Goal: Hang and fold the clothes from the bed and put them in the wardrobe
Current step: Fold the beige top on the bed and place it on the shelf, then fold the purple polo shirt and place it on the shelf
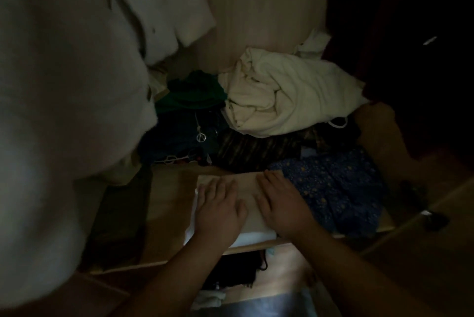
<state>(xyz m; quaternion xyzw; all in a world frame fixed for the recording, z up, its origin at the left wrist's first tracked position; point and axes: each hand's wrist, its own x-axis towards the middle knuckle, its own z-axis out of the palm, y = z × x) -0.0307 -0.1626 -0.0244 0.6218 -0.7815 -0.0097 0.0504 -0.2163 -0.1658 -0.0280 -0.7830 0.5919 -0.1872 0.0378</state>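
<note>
A: Where are the hands, and what do they do?

B: Both are in the lower middle of the frame. The left hand (218,210) and the right hand (279,205) lie flat, palms down, side by side on a folded pale garment (250,214). The fingers are spread and straight, so neither hand grips anything; they only press on top.

A: And where is this garment?

B: It lies on a wooden wardrobe shelf (166,198), near the front edge. Just to the right of it, touching or almost touching the right hand, lies a blue cloth with small yellow dots (338,188).

A: What is behind?

B: In the middle of the frame there is a crumpled cream cloth (287,96) against the back wall. To its left there is a green garment (195,91) and under that a dark blue one with white print (179,137). The light is weak, so I cannot tell more detail.

A: And on the left?

B: A pale hanging garment (64,73) fills the upper left of the frame, blurred and very close to the camera.
</note>
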